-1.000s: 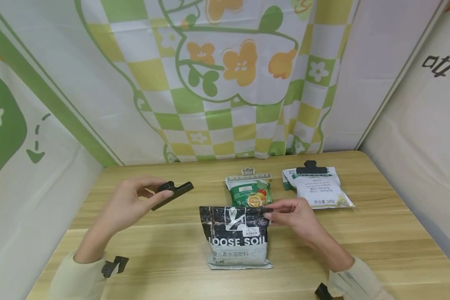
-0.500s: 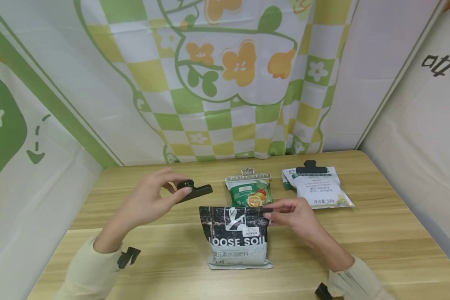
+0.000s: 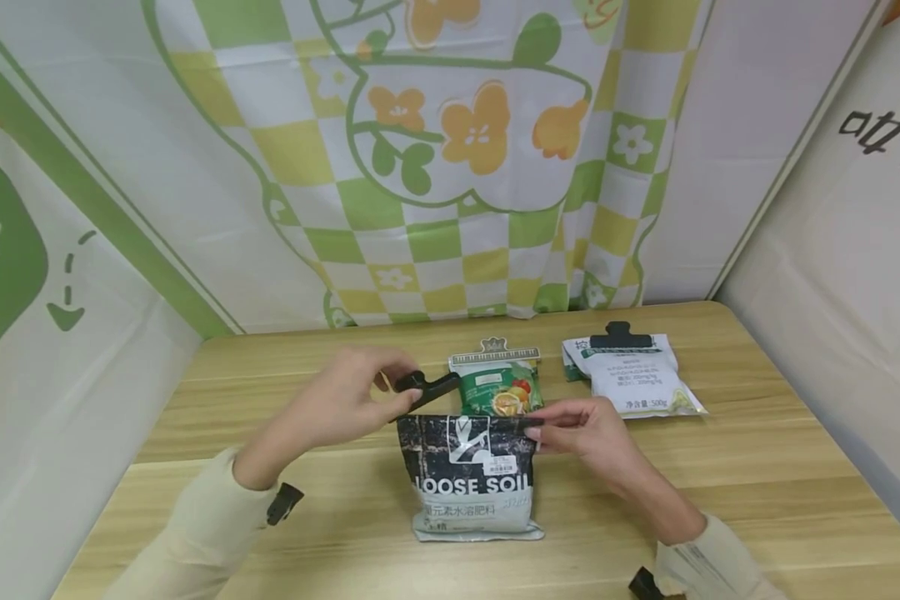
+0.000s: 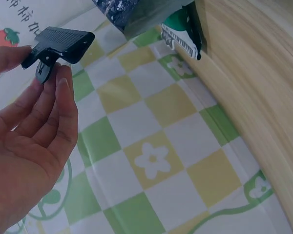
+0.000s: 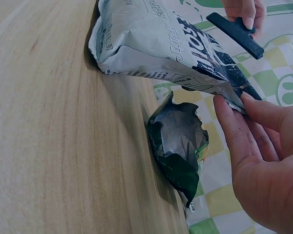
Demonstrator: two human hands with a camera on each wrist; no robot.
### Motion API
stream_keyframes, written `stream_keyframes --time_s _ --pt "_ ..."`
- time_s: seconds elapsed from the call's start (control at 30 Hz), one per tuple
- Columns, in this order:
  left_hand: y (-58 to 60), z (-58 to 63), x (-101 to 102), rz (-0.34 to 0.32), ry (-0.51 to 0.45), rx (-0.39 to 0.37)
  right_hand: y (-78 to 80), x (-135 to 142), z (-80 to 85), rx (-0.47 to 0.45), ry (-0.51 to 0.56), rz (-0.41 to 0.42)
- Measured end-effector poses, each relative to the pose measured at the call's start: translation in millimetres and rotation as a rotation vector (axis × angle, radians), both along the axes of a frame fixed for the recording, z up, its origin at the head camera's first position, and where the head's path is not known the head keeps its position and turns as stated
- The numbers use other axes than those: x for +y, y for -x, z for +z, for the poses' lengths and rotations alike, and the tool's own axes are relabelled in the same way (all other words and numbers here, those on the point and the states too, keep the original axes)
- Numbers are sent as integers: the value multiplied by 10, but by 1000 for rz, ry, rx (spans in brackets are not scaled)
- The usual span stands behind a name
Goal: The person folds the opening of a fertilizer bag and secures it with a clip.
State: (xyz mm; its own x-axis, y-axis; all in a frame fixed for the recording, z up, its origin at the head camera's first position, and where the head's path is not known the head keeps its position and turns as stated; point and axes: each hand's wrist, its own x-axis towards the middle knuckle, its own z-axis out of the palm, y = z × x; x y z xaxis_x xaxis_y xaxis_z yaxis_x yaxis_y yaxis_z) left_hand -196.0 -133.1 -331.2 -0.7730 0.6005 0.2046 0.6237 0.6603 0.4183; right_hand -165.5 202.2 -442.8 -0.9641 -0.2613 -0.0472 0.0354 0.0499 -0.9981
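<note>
My left hand [image 3: 345, 396] pinches a black bag clip [image 3: 431, 387] by its handles, close to the upper left corner of a black and white soil bag [image 3: 474, 479]. In the left wrist view, thumb and fingers squeeze the two levers of the clip [image 4: 63, 43]. The bag stands upright on the table, its "LOOSE SOIL" print facing me. With thumb and fingers my right hand [image 3: 588, 433] pinches the bag's top right corner. The right wrist view shows this grip on the dark top edge of the bag [image 5: 185, 53], with the clip [image 5: 237, 35] beyond.
Behind the soil bag sits a small green packet [image 3: 495, 387] with a piano-patterned clip [image 3: 495, 354] on its top. A white packet [image 3: 637, 379], closed by another black clip [image 3: 620, 336], lies at the back right. A patterned curtain [image 3: 435, 242] hangs behind the wooden table [image 3: 330, 533].
My left hand has moved right with the black bag clip, from well left of the soil bag to its upper left corner. The right hand has kept its pinch on the bag.
</note>
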Motion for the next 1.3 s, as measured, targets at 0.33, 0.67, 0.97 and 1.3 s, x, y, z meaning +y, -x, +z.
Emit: stream_keyframes --time_s 0.33,0.67,0.97,1.3 --pt "41 24 211 -71 62 -22 -1 0 9 -2 -14 1" --pt "83 -43 337 -147 -20 86 9 7 -6 5 -2 7" --pt "58 -103 416 -203 -94 154 12 6 -11 -2 -1 -1" --pt "45 -107 486 -260 -4 152 10 9 -16 2 0 0"
